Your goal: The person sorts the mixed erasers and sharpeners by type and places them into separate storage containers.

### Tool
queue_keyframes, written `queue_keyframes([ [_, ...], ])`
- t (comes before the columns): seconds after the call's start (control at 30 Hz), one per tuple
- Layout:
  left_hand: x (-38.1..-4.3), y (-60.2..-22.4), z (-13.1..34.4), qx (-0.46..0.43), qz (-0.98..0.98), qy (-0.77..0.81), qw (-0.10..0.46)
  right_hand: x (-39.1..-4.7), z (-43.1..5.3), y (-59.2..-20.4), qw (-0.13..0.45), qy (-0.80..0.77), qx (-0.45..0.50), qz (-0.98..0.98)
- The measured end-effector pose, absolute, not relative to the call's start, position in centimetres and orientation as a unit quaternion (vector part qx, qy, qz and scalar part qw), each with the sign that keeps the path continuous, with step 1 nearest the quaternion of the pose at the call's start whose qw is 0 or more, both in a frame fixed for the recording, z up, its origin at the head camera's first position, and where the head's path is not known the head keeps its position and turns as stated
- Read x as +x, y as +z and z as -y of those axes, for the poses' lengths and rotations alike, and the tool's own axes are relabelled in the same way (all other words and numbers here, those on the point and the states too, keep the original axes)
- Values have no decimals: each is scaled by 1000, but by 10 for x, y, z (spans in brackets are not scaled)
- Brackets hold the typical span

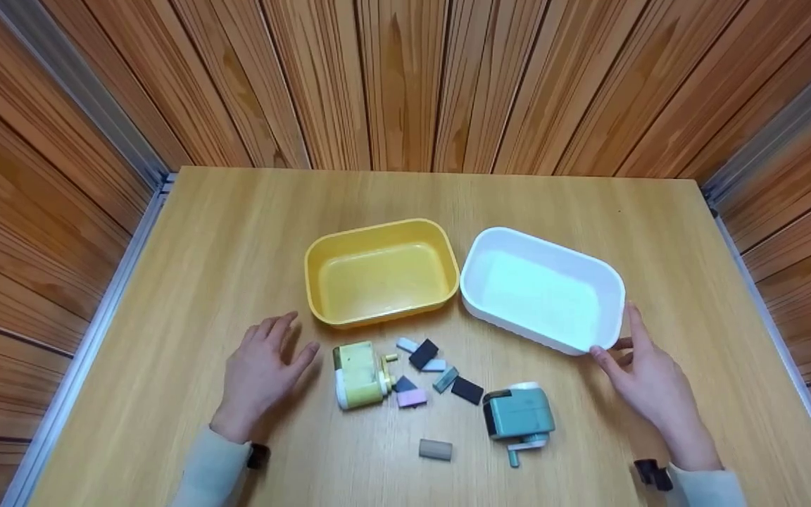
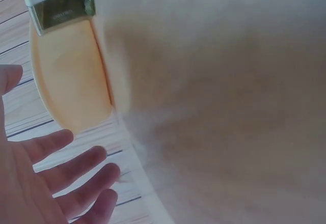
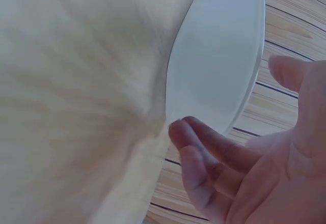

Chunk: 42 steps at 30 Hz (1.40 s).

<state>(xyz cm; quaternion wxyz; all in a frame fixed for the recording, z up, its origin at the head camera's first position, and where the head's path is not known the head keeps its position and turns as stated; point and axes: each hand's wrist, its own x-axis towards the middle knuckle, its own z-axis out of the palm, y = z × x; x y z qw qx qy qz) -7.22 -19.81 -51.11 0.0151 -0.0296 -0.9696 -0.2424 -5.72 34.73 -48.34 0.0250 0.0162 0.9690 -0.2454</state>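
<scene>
My right hand (image 1: 648,380) is at the near right corner of a white plastic basin (image 1: 539,243). Its thumb and forefinger are spread at that corner, and in the right wrist view the fingertips (image 3: 178,127) meet the basin's lower wall. To the left, my left hand (image 1: 261,373) hovers over the table with loosely spread fingers and holds nothing. Nearest to it are a yellow crank pencil sharpener (image 1: 363,384) and a yellow basin (image 1: 321,310). A teal crank pencil sharpener (image 1: 525,412) lies below the white basin.
Between the sharpeners lie several small eraser-like blocks, among them a black block (image 1: 467,390), a pink block (image 1: 412,398) and a pale blue block (image 1: 407,344). A grey block (image 1: 435,450) lies closer to me. Wood-panelled walls (image 1: 405,84) border the wooden table (image 1: 222,232).
</scene>
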Motion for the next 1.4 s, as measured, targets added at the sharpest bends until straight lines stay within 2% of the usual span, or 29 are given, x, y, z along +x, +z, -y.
queue_keyframes([
  [0.27, -70, -505, 183, -8, 934, -356, -32, -58, -338, -494, 38, -271, 37, -961],
  [0.57, -67, -504, 172, -38, 910, -407, -64, -63, -332, -497, 32, -281, 67, -957],
  [0.8, -66, -509, 171, -76, 884, -446, -119, -62, -327, -502, 59, -317, 81, -943],
  [0.97, -64, -511, 168, -96, 878, -443, -153, -64, -326, -503, 50, -331, 74, -940],
  [1.17, -60, -512, 168, -131, 879, -432, -152, -66, -329, -504, 31, -325, 59, -943],
  [1.4, -61, -515, 166, -152, 883, -420, -145, -67, -331, -503, 63, -370, 84, -923],
])
